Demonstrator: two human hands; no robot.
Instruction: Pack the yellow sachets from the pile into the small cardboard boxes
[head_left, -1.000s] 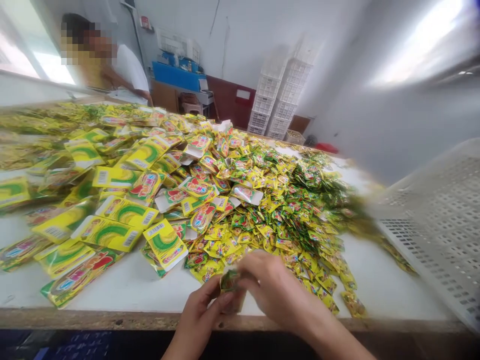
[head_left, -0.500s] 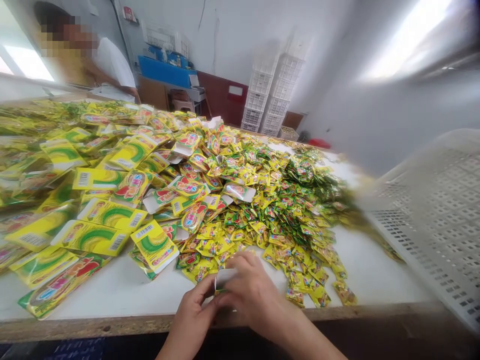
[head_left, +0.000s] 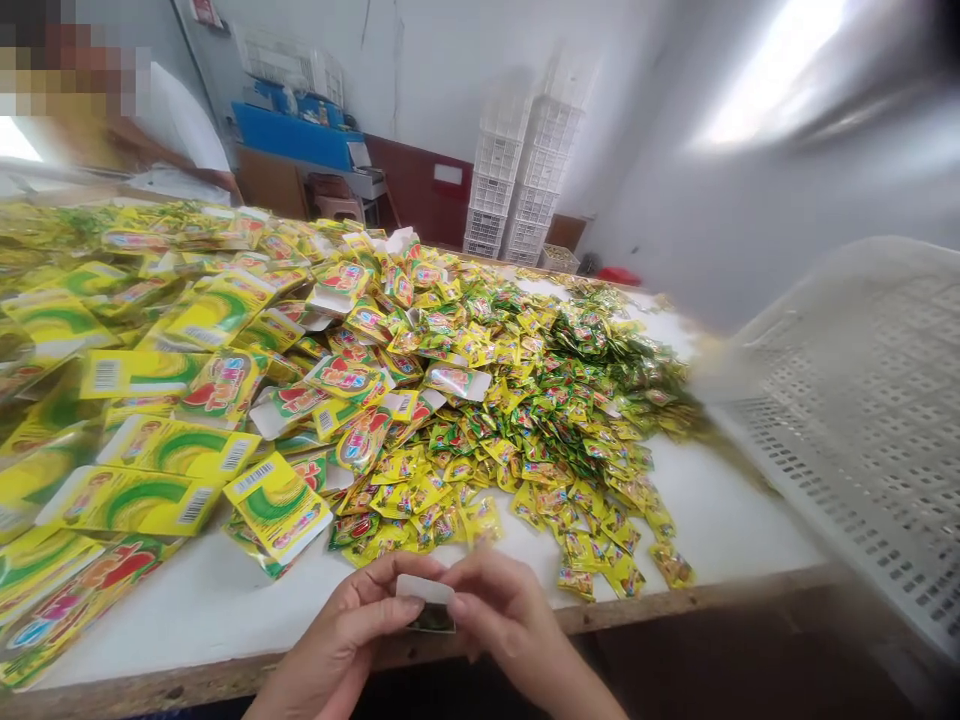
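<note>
A: What's nearest?
B: The small box (head_left: 426, 588), held over the near edge of the table (head_left: 739, 520), white flap up. The left hand (head_left: 349, 625) is curled around one side, thumb across the front; the right hand (head_left: 504, 615) pinches the other side, thumb at the corner.
A: Anything in the way?
B: Just beyond the fingers lie loose packets (head_left: 555, 400), spreading into a heap that fills the middle. Printed cartons (head_left: 161, 500) crowd the left side, overlapping the heap. A white perforated basket (head_left: 862, 400) bounds the right; I can't tell what it rests on.
A: And farther off?
B: Past the table, crate stacks (head_left: 536, 170), a blue-topped bench (head_left: 292, 135) and a red object (head_left: 619, 275) by the wall. At far left, another person in a white sleeve (head_left: 187, 115).
A: Count them.
B: Two hands, both on one box. One basket near, two tall crate stacks, one bench, one red object, one other person. Cartons and packets overlap too much to number exactly; the packets look like hundreds.
</note>
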